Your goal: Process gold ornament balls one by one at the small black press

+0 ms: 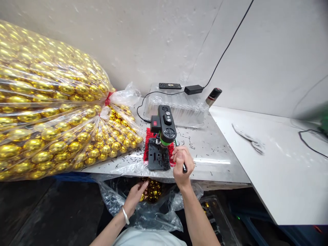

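Observation:
My right hand is wrapped round the lever handle of a small black bench press. The press stands on a red mat, and its black slotted base plate faces me. Lower down, my left hand reaches into an open clear plastic bag on my lap. Its fingers are closed on a shiny gold ball, partly covered by the hand. More gold balls lie in the bag right beside those fingers.
Large clear sacks of gold balls fill the table's left. Behind the press are a clear plastic box, a power adapter with its cable, and a dark cylinder. Black scraps litter the tabletop. Tweezer-like metal tools lie on the white table.

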Available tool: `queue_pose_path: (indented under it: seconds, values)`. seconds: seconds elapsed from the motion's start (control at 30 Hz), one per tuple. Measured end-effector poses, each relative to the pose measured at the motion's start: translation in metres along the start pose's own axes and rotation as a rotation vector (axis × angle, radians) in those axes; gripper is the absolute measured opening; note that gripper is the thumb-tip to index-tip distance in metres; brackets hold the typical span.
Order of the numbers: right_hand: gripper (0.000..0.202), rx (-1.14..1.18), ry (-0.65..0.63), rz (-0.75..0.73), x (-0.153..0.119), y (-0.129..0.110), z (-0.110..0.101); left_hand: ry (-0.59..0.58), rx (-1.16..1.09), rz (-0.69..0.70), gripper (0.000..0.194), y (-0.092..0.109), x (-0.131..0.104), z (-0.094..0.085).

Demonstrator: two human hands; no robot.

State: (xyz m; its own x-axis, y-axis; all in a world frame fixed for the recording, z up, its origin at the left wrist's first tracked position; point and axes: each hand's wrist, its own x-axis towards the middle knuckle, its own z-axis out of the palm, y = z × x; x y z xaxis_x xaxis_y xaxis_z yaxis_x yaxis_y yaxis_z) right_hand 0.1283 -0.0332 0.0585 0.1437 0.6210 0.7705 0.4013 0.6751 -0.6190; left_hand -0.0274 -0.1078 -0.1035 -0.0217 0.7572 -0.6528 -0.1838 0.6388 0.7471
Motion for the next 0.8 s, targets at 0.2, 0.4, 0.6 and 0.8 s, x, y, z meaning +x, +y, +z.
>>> queue_pose_path:
  seconds: [0.2,0.4,0.6,0.8]
  values:
    - [0.031,-0.003,0.005,-0.007,-0.002,0.002,0.001,-0.349,-0.472,-0.266,0.039,0.043,-0.039,-0.008]
    - [0.03,-0.011,0.013,-0.021,-0.002,0.003,0.001,-0.405,-0.436,0.032,0.038,0.105,-0.052,0.0]
    - [0.029,-0.022,-0.028,-0.032,-0.001,0.003,-0.001,-0.345,-0.509,0.085,0.036,0.142,-0.028,0.017]
    - [0.03,-0.011,-0.025,-0.022,0.0,0.001,-0.001,-0.199,-0.356,0.23,0.031,0.146,-0.003,0.031]
